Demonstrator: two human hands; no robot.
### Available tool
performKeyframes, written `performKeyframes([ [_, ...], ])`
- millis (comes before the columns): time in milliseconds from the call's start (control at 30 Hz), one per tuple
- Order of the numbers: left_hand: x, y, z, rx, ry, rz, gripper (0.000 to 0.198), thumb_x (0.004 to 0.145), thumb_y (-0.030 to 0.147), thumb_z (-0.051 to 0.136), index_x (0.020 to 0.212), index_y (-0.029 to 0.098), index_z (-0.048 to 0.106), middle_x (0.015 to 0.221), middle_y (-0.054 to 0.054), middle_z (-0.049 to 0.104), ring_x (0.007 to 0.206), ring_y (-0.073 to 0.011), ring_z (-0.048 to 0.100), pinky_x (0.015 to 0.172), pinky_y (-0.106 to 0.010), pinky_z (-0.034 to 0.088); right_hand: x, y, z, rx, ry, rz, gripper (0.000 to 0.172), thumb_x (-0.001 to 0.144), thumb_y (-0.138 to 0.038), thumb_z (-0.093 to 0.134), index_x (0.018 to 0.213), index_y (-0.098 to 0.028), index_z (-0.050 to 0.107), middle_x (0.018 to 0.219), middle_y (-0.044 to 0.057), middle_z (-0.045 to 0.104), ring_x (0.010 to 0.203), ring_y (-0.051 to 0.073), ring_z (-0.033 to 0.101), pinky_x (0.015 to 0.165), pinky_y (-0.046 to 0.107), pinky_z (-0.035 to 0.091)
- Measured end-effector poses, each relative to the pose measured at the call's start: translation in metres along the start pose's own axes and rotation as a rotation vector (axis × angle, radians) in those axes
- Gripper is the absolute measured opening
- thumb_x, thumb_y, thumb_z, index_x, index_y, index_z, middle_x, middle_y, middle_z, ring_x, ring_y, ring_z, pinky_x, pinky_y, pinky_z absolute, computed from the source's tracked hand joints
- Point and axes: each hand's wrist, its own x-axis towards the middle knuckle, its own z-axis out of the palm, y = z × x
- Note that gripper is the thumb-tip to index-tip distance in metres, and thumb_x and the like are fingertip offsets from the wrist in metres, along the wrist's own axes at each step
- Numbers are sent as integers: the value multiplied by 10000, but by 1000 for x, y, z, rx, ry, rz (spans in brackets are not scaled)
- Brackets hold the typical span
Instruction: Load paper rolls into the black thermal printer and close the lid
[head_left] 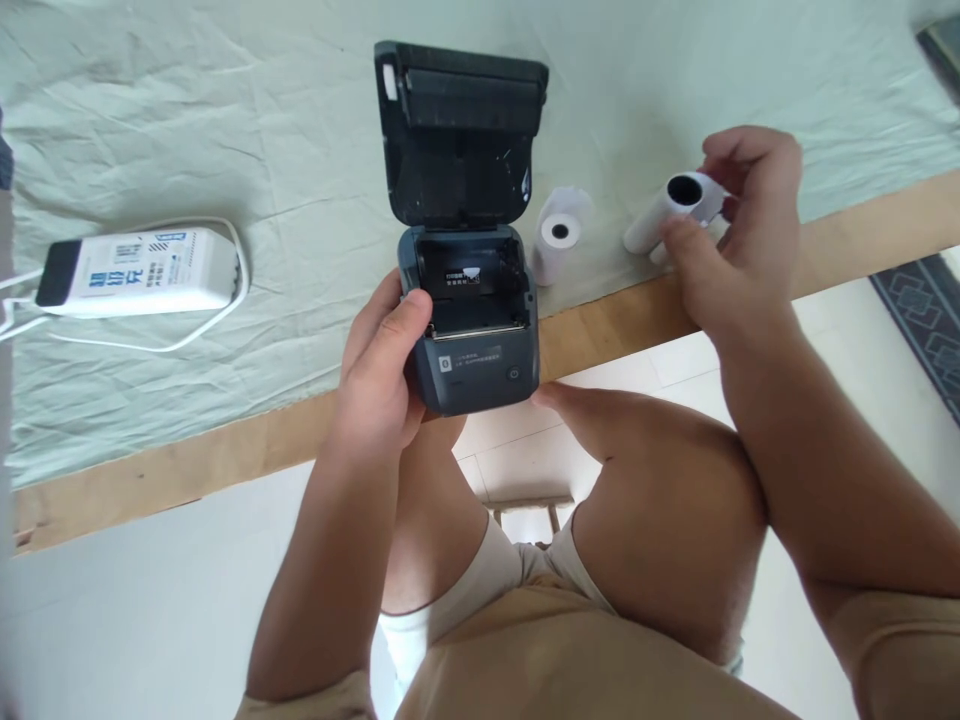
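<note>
My left hand (382, 360) is closed around the left side of a dark grey portable label printer (472, 370). Its black lid (461, 140) stands swung up, and the paper bay shows no roll inside. My right hand (742, 230) grips a white paper roll (654, 222) with a wide dark core, thumb on the near side and fingers at the far side. Part of that roll is hidden by the hand. Just right of the printer, a second white paper roll (551, 262) with a small core stands upright on the cloth, its loose end curling out.
A white power strip or charger (150, 272) with a dark end and a looped white cable lies at the left. Pale green cloth (300, 120) covers the table, with a bare wooden edge (285, 430) nearest me. A dark object (941, 55) sits at the far right corner.
</note>
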Motion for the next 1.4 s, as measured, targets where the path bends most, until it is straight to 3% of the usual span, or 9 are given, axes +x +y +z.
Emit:
performKeyframes([
  [133, 1, 0, 0, 6, 17, -5, 255, 989, 327, 612, 1050, 164, 798, 877, -19, 788, 872, -193, 778, 703, -257, 620, -12, -27, 0, -51, 283, -242, 230, 878, -293, 606, 1104, -251, 592, 1025, 88, 617, 940, 252, 635, 835, 450, 522],
  [233, 1, 0, 0, -6, 32, -12, 230, 969, 290, 609, 1034, 153, 782, 866, -21, 788, 814, -183, 766, 657, -256, 600, -20, -59, 10, -6, 100, -325, 256, 895, -320, 634, 1138, -272, 568, 946, 34, 613, 765, 191, 616, 691, 381, 540],
  [367, 0, -1, 1, -42, 7, 6, 246, 964, 251, 585, 1075, 138, 773, 936, -41, 804, 786, -172, 748, 635, -257, 577, -16, -81, 33, 30, -149, -265, 385, 920, -266, 625, 1288, -272, 512, 1270, 117, 560, 1129, 266, 650, 924, 456, 597],
  [633, 1, 1, 1, -72, 32, -42, 227, 964, 345, 696, 1029, 153, 799, 953, -26, 808, 825, -154, 731, 730, -250, 599, -2, -59, 57, 46, -153, -216, 300, 940, -260, 622, 1221, -325, 538, 1218, 75, 570, 1000, 239, 650, 822, 425, 612],
  [833, 1, -2, 0, -40, 22, -23, 250, 986, 393, 667, 1014, 172, 781, 956, -26, 782, 832, -155, 735, 739, -259, 605, -5, -60, 51, 113, -200, -288, 529, 797, -72, 605, 1251, -323, 497, 1159, 45, 677, 1004, 236, 673, 886, 430, 625],
  [967, 1, 0, 0, 33, 43, -45, 281, 986, 453, 645, 1009, 195, 755, 978, -54, 773, 949, -219, 760, 753, -292, 622, -6, -58, 51, 86, -199, -256, 428, 864, -188, 663, 1266, -295, 563, 1186, 78, 642, 1059, 260, 676, 886, 454, 627],
  [1167, 2, 4, -3, 39, 1, -166, 343, 949, 457, 668, 1144, 182, 734, 1136, -86, 777, 1014, -257, 756, 837, -366, 659, -5, -48, 52, 181, -206, -225, 549, 902, -181, 617, 1405, -344, 470, 1227, 81, 679, 1087, 280, 696, 969, 508, 617],
  [1267, 0, 4, -2, 23, 20, -147, 310, 971, 442, 643, 1126, 193, 741, 1091, -62, 775, 993, -230, 757, 854, -341, 650, -5, -48, 51, 120, -193, -241, 436, 914, -226, 639, 1329, -341, 572, 1232, 100, 655, 1167, 296, 673, 1019, 521, 598],
  [1400, -1, 3, -1, 19, 13, -103, 283, 977, 449, 643, 1058, 197, 742, 971, -48, 747, 979, -233, 762, 836, -329, 637, -3, -50, 49, 162, -220, -159, 573, 914, -227, 623, 1449, -364, 471, 1221, 82, 674, 1117, 283, 684, 993, 509, 611],
])
